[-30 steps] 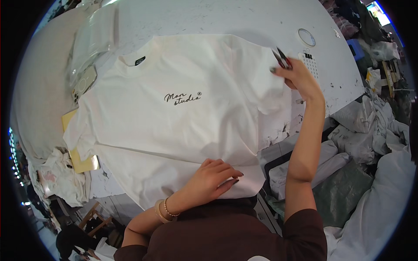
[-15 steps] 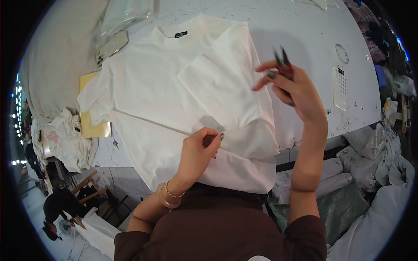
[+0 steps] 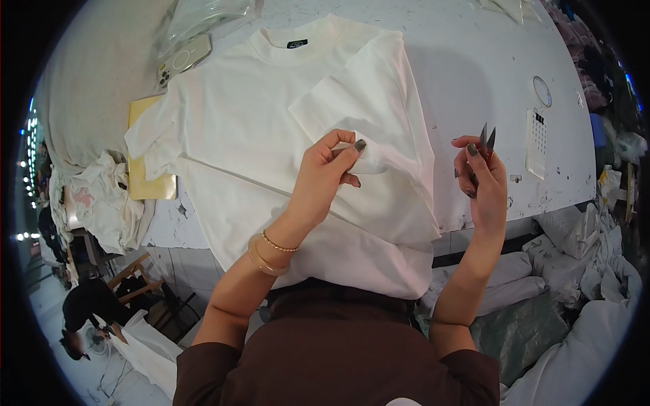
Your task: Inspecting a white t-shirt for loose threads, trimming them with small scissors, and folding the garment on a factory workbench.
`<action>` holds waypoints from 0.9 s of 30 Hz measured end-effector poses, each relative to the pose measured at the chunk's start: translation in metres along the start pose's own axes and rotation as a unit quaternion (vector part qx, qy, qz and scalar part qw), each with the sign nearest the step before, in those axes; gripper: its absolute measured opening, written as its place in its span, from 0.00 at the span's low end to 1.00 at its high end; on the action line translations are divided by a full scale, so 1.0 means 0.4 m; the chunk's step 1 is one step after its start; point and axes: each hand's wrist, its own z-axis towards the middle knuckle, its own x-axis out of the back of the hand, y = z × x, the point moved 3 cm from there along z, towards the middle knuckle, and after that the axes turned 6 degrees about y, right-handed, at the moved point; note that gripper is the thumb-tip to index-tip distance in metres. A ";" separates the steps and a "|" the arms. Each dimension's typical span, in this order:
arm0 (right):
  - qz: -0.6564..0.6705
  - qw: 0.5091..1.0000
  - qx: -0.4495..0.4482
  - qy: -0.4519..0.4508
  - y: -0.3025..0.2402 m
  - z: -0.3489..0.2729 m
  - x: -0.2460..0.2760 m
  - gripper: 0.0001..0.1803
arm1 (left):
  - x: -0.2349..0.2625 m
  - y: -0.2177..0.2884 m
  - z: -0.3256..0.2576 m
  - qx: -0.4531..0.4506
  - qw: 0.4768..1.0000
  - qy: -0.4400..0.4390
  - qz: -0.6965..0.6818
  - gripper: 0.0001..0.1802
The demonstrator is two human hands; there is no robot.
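Observation:
A white T-shirt (image 3: 237, 115) lies spread on the table, collar away from me, with a dark label inside the neck. My left hand (image 3: 321, 172), with bracelets at the wrist, pinches a bit of the shirt's cloth near the right sleeve and lifts it into a small peak. To the right of the shirt, my right hand (image 3: 486, 179) is closed around a pair of thread snips (image 3: 487, 137). Their dark blades point away from me and stand slightly apart; the handles are mostly hidden in the palm.
A phone (image 3: 184, 59) and a yellow folder (image 3: 152, 183) lie by the left sleeve. To the right are a tape roll (image 3: 542, 91) and a calendar-like card (image 3: 536, 142) on the white table (image 3: 467, 88). Wrapped bundles (image 3: 501, 274) sit below its edge. A person (image 3: 91, 308) bends at lower left.
My left hand has moved up and slightly right and now lifts cloth near the sleeve. My right hand, with the snips, has drawn down and right, away from the shirt.

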 end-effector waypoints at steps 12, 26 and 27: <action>-0.178 0.981 0.051 -0.056 -0.001 -0.041 -0.147 0.20 | -0.023 0.023 0.011 0.052 0.998 -0.021 -0.035 0.05; -0.228 0.936 0.264 -0.054 -0.077 -0.022 -0.158 0.13 | -0.016 0.092 0.011 -0.060 0.997 -0.057 0.006 0.06; -0.256 0.928 0.264 -0.065 -0.080 -0.023 -0.162 0.14 | -0.014 0.091 0.011 -0.061 0.997 -0.057 0.005 0.06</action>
